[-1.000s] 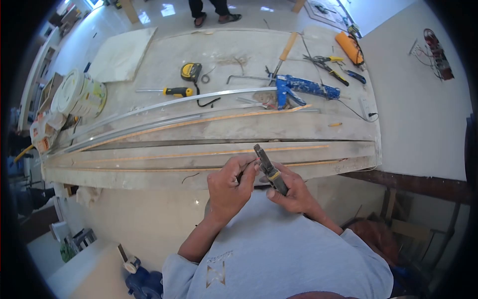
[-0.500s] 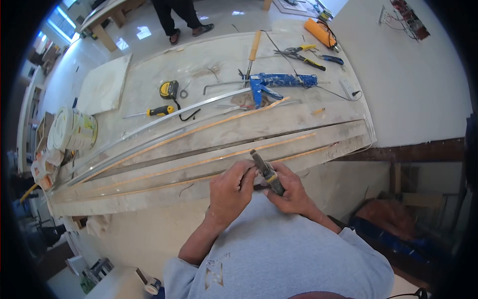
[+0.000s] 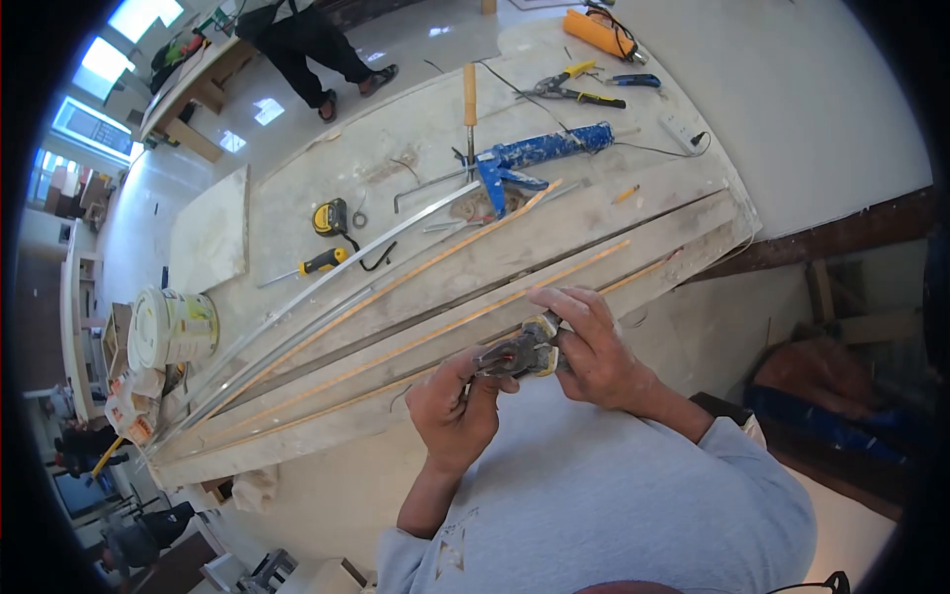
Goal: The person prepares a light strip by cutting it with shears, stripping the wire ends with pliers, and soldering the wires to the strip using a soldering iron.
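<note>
In front of my chest I hold a worn grey hand tool with yellow marks [image 3: 534, 348], which looks like a pair of pliers. My left hand [image 3: 457, 408] pinches its left end between thumb and fingers. Wrapped round the right end is my right hand [image 3: 602, 354], whose fingers hide part of the tool. Just beyond both hands, thin orange-edged strips [image 3: 475, 315] lie along the near side of the white worktable [image 3: 297, 183].
On the table are a blue caulking gun [image 3: 549, 148], a tape measure [image 3: 330, 217], a screwdriver [image 3: 325, 260], yellow-black snips [image 3: 564, 89] and an orange cylindrical tool [image 3: 599, 35]. A white bucket [image 3: 163, 332] stands at the left end. A person [image 3: 312, 54] stands beyond the table.
The tool has turned from steeply upright to nearly level, its dark jaw end now at my left fingers. My right hand has shifted its hold upward. The camera view has rotated slightly.
</note>
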The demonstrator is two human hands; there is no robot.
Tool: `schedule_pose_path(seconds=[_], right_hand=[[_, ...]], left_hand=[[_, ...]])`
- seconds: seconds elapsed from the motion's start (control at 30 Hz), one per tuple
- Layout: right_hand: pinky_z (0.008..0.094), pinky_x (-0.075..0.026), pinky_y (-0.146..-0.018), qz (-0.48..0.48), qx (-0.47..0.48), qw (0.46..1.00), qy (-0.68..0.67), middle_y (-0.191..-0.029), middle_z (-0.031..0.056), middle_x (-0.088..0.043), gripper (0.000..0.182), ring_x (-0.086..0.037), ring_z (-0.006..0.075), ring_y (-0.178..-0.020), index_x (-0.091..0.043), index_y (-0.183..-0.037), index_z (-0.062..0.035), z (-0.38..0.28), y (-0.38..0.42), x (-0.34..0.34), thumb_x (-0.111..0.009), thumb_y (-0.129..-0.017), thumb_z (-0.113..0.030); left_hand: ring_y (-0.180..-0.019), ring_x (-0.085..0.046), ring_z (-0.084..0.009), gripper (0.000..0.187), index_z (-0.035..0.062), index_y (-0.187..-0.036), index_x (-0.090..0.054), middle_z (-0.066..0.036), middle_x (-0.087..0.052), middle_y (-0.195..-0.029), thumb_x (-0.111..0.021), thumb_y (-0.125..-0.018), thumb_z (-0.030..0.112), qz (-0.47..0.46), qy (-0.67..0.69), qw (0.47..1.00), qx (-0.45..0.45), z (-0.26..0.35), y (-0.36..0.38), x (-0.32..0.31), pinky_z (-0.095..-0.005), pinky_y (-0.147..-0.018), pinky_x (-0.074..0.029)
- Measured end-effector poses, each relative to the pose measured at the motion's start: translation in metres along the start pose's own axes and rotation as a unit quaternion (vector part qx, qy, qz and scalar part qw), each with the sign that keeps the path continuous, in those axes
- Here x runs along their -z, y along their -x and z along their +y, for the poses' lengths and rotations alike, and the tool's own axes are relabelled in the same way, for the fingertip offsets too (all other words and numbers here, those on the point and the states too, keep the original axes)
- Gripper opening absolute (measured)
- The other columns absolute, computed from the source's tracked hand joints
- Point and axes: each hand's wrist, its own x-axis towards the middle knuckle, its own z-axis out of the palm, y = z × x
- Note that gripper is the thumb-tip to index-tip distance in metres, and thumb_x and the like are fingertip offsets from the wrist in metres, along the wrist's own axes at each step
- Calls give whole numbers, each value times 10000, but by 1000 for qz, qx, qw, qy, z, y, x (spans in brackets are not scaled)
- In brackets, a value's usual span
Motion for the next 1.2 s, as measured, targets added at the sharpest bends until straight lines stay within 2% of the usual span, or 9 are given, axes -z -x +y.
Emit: schedule_pose_path(seconds=[0.27,0.43,0.5,0.73,0.87,0.93,1.07,1.13,1.2], right_hand=[[535,-470,-993,11,-2,1000,1,-1398,242,-524,222,-534,411,-1206,-578,-837,80,3,-1,0,-632,-623,53],[520,-484,-893,3,-9,1000,-28,-1207,215,-556,271,-560,401,-1074,-572,-877,71,12,6,-4,-631,-613,52],[514,-487,-876,-2,-24,999,-26,-1196,215,-553,269,-560,397,-1050,-570,-882,72,12,8,-2,-627,-620,52],[493,-502,-866,20,-28,999,-21,-1214,213,-555,239,-571,386,-1052,-591,-921,78,14,23,-2,-636,-691,35],[493,-501,-908,23,-12,1000,-2,-1236,211,-562,230,-570,389,-1085,-606,-947,73,19,32,7,-636,-727,16],[512,-514,-927,23,19,1000,0,-1253,210,-600,139,-596,369,-1080,-566,-808,59,23,33,16,-638,-694,25],[526,-514,-912,45,17,999,-17,-1252,209,-604,105,-599,360,-1070,-549,-771,43,33,33,31,-636,-722,12],[519,-491,-927,14,36,999,-5,-1219,193,-587,187,-559,378,-1100,-626,-970,67,40,35,43,-647,-810,-29],[519,-490,-930,14,34,999,-17,-1214,195,-585,182,-557,378,-1096,-622,-959,69,51,43,44,-644,-804,-23]], left_hand=[[-693,-742,-141,193,-21,-1059,-714,-81,-754,-760,-660,-888,-92,0,2,1000,1,0,-3,-2,-249,-620,-565],[-691,-737,-137,190,-29,-1066,-710,-84,-756,-767,-661,-893,-91,-32,-13,999,-4,-3,-5,-5,-249,-617,-564],[-687,-727,-130,161,-33,-1066,-703,-87,-748,-770,-664,-913,-58,7,36,998,56,-1,-4,-11,-253,-605,-556],[-625,-624,-114,116,-56,-1032,-634,-88,-685,-792,-626,-1002,56,-71,65,992,80,-7,-11,-9,-245,-558,-500],[-554,-523,-70,106,-63,-1001,-629,-71,-647,-742,-599,-991,39,-191,180,953,148,-12,-19,2,-217,-491,-384],[-544,-500,-60,102,-66,-996,-633,-65,-636,-727,-592,-983,27,-236,216,929,187,-6,-26,4,-216,-477,-352],[-558,-434,-27,119,-32,-1019,-662,18,-569,-698,-591,-1017,63,-335,246,857,304,-2,-39,-1,-209,-486,-286],[-558,-426,-27,137,-31,-1016,-664,18,-571,-713,-599,-1024,89,-364,261,830,332,-2,-46,-8,-209,-486,-276],[-568,-421,-30,175,-36,-1025,-659,15,-566,-738,-623,-1027,136,-405,286,779,384,2,-56,-16,-214,-491,-280]])
